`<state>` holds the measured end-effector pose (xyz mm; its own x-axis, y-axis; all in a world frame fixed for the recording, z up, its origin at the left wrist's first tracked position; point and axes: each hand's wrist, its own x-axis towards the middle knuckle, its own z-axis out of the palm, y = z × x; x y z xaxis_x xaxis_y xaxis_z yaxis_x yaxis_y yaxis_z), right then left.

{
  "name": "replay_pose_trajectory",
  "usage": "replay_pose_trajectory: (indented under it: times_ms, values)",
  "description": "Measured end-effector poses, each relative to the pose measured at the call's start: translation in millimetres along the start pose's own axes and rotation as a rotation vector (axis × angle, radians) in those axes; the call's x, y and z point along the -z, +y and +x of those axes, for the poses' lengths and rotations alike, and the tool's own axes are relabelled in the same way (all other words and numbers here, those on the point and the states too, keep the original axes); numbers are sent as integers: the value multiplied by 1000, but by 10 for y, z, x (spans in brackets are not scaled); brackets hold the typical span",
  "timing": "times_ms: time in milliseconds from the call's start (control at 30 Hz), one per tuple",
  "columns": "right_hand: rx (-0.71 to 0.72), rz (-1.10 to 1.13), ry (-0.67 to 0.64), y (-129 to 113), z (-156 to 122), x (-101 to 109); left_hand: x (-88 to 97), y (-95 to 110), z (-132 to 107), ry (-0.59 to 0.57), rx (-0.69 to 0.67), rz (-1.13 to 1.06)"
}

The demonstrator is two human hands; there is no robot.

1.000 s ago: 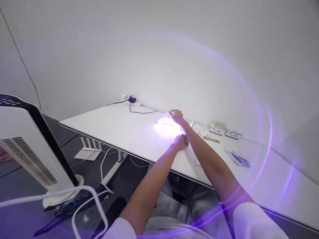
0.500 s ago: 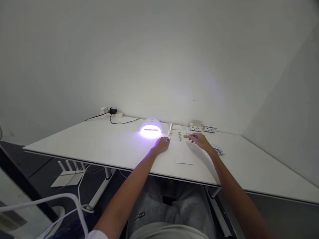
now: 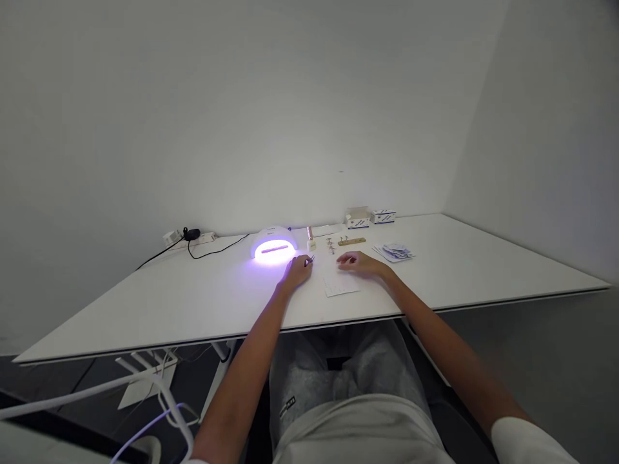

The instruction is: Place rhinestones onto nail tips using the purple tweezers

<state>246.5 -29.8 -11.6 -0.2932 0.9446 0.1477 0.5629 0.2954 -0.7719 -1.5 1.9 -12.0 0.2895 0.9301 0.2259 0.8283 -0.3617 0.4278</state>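
Note:
My left hand point(image 3: 297, 272) is closed around a slim metal tool that looks like tweezers point(image 3: 310, 260), its tips pointing right. It rests on the table in front of a glowing nail lamp point(image 3: 274, 250). My right hand point(image 3: 356, 263) hovers over the far end of a white sheet point(image 3: 342, 287) with small marks; thumb and fingers come together, and anything between them is too small to make out. Beyond it lies a wooden strip point(image 3: 352, 241) with small metal pegs standing at its left end. Several similar small metal pieces point(image 3: 331, 245) stand left of the strip.
A small bottle point(image 3: 312, 245) stands beside the lamp. Two small boxes point(image 3: 358, 218) sit by the wall, and a pile of flat packets point(image 3: 393, 251) lies to the right. A black cable point(image 3: 217, 252) runs left to a power strip point(image 3: 206, 238).
My right hand has left the wooden strip and come back toward the sheet, uncovering the strip. My left hand keeps the tweezers near the lamp. The camera view has shifted to the right.

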Motion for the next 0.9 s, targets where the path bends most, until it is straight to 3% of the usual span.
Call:
replay_pose_trajectory:
  times_ms: [133,233,300,400,467,700,900]
  values:
    - [102,-100,-126,-48,-74,-43,-17,-16,7,11,-4,-11]
    - [94,-79,-105,-64,-48,-128,-26,-30,19,17,-11,-16]
    - [45,-39,13,-58,-3,-174,-28,-38,25,19,-18,-18]
    - [-110,-47,296,-10,119,-187,-28,-47,30,23,-31,-21]
    - [-209,-101,391,41,243,-163,-32,-54,31,25,-37,-23]
    - [-313,-171,373,115,714,-193,-42,-76,41,42,-45,-21]
    - [-270,-148,348,79,760,-269,-26,-56,31,52,-56,-14]
